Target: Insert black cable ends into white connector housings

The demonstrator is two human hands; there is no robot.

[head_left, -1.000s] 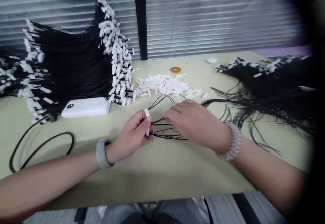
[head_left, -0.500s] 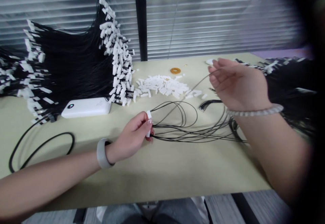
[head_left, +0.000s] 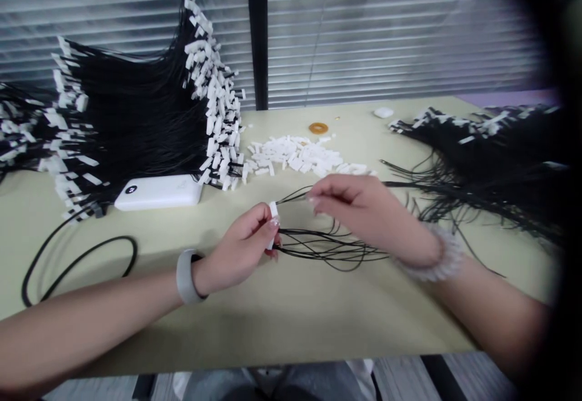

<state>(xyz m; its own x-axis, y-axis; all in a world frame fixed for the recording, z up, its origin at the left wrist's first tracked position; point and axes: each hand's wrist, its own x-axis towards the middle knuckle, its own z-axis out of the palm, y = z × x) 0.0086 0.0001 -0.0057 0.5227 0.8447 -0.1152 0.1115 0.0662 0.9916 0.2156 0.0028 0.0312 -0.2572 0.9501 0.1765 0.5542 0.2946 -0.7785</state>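
Note:
My left hand point(head_left: 240, 247) pinches a small white connector point(head_left: 273, 219) above the pale green table point(head_left: 291, 316). Several thin black wires point(head_left: 327, 246) run from that connector to the right. My right hand point(head_left: 364, 210) is just right of the connector, thumb and forefinger pinched on one black wire close to its upper end. A grey band sits on my left wrist and a clear bead bracelet on my right.
A big heap of black wires with white connectors point(head_left: 136, 110) fills the back left. A white power bank point(head_left: 159, 192) with a black cable point(head_left: 68, 255) lies beside it. Loose white connectors point(head_left: 300, 155) lie mid-table, an orange ring point(head_left: 318, 127) behind them, more wire bundles point(head_left: 482, 152) at right.
My right hand swung out to the right and up, drawing a wire, then came back in to the connector. My left hand has stayed put with the connector.

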